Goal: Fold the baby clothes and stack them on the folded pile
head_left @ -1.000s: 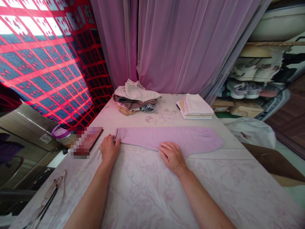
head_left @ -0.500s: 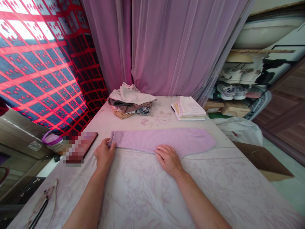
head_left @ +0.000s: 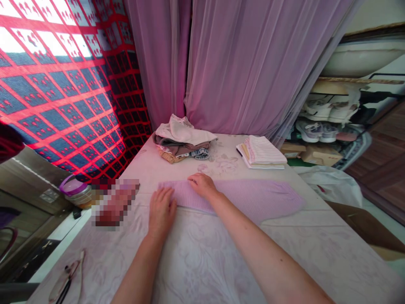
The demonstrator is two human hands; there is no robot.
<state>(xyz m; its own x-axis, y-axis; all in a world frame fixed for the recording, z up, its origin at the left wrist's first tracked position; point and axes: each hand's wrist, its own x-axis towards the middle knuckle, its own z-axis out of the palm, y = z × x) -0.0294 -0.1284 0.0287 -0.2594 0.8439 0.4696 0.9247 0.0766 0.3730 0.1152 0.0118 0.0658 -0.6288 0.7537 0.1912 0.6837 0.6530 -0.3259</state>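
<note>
A pair of lilac ribbed pants (head_left: 243, 198) lies flat, folded lengthwise, across the bed, with the gathered waist at the right and the leg end at the left. My left hand (head_left: 162, 209) rests on the leg end with its fingers stretched out over the cloth. Reaching across the pants, my right hand (head_left: 203, 185) is at their far edge, fingers curled and pinched on the fabric. My right forearm covers part of the near edge.
A loose pile of clothes (head_left: 185, 139) sits at the back left, and a neat folded stack (head_left: 264, 153) at the back right. Glasses (head_left: 71, 276) lie at the near left. A blurred reddish flat object (head_left: 117, 204) lies on the left edge. Shoes (head_left: 318, 131) stand on a rack.
My right hand has moved left and away from me, from the near edge to the far edge of the pants. My left hand now lies flatter on the leg end. The view has shifted slightly.
</note>
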